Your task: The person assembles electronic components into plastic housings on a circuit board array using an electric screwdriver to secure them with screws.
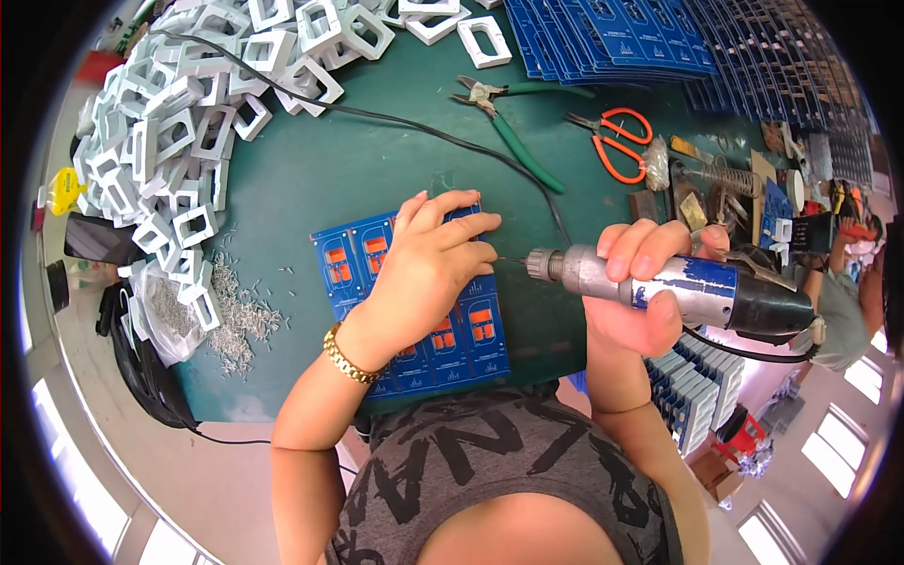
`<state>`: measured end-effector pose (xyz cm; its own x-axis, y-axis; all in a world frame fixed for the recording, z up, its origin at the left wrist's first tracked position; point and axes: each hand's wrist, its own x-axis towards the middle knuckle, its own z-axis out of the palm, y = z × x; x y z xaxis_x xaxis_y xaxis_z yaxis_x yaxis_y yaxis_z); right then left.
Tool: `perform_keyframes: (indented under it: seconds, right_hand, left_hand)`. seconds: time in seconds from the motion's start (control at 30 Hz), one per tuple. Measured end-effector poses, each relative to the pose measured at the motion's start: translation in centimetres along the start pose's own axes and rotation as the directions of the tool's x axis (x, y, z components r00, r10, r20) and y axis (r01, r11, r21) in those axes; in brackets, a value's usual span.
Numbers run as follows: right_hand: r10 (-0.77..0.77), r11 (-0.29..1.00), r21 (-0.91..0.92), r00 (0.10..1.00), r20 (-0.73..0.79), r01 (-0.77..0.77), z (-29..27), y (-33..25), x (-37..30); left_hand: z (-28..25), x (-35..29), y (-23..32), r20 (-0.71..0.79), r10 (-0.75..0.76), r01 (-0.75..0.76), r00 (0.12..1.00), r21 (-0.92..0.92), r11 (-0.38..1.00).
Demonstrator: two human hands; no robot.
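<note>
the blue circuit-board panel (461, 356) lies flat on the green tabletop (358, 165), close to its near edge and right in front of my chest, with orange parts showing in several of its sections. my left hand (426, 259) rests palm down across the middle and upper right of it, fingers a little apart and pointing right; my thumb is mostly hidden, so i cannot tell whether i pinch anything underneath. a gold bracelet (348, 356) circles that wrist. my right hand (621, 323) is wrapped firmly around the electric screwdriver (697, 290), which i hold nearly level, its thin bit (513, 260) aimed left and ending just beside my left fingertips. left of the panel, loose silver screws (243, 315) are scattered beside a clear plastic bag (168, 311), and beyond them a big heap of white plastic frames (179, 96) fills the upper left. a black cable (424, 127) crosses the tabletop above my left hand. past it are green-handled cutters (518, 146) and, to their right, orange-handled pliers (617, 166). stacked blue boards (612, 47) cover the far right corner, and another person (841, 311) is at the far right.
</note>
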<state>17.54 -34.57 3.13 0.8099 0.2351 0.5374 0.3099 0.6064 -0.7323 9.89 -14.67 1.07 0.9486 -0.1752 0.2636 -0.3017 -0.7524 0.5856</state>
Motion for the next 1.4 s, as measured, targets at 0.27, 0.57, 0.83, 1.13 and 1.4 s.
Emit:
perform_keyframes:
  seconds: [0.27, 0.57, 0.83, 1.13, 1.4]
  right_hand:
    - [0.034, 0.999, 0.015, 0.999, 0.036, -0.035, 0.5, -0.6, -0.1]
    - [0.158, 0.987, -0.002, 0.984, 0.083, -0.159, 1.3, -1.6, -0.5]
    - [0.218, 0.974, -0.114, 0.941, 0.26, -0.194, 3.3, -1.7, 1.1]
    - [0.184, 0.974, -0.187, 0.919, 0.35, -0.124, 4.6, -0.9, 1.6]
    - [0.233, 0.967, -0.189, 0.9, 0.369, -0.173, 4.8, -0.4, 2.1]
  left_hand:
    - [-0.2, 0.4, -0.3, -0.008, 0.005, -0.005, 1.0, -0.034, 0.999]
    - [0.0, 0.3, -0.2, -0.028, 0.003, -0.003, 1.0, -0.009, 1.0]
    - [-4.1, -1.2, 1.0, -0.072, -0.03, 0.038, 0.997, 0.113, 0.993]
    - [-8.7, -10.6, -4.3, -0.261, -0.569, 0.623, 0.78, 0.241, 0.744]
    - [-8.8, -10.3, -5.1, -0.166, -0.464, 0.492, 0.87, 0.326, 0.807]
